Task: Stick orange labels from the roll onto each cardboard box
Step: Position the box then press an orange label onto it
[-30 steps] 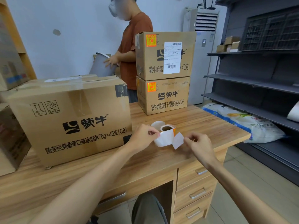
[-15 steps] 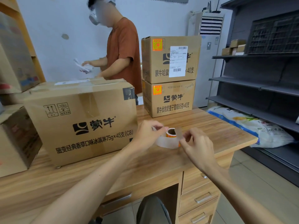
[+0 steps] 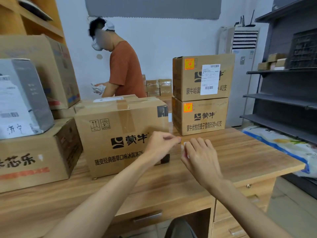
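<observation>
While both hands meet above the desk (image 3: 240, 157), the left hand (image 3: 161, 146) has its fingers curled and its thumb and forefinger pressed together at the tips. A thin orange edge shows at those tips, which appears to be the label (image 3: 180, 141); it is too small and blurred to confirm. The right hand (image 3: 200, 156) sits just to the right of the left hand, back facing up, fingers curled down over the roll (image 3: 184, 149). Only a white sliver of the roll shows at the thumb side; the rest is hidden under the hand.

Positions relative to the hands:
- The large box (image 3: 120, 134) stands directly behind the left hand, its printed front facing the camera. The left wrist overlaps its lower right corner.
- The lower box (image 3: 202, 117) stands beyond the right hand, near it but apart. An orange sticker (image 3: 188, 107) sits in the top left corner of its front.
- The upper box (image 3: 204, 78) is stacked on the lower box. A second orange sticker (image 3: 189, 64) sits in the same corner, with a white shipping slip (image 3: 210, 79) to its right.
- More cartons (image 3: 34, 157) are stacked well to the left of the left hand.
- Another person in an orange shirt (image 3: 127, 71) stands far beyond the left hand, behind the large box.
</observation>
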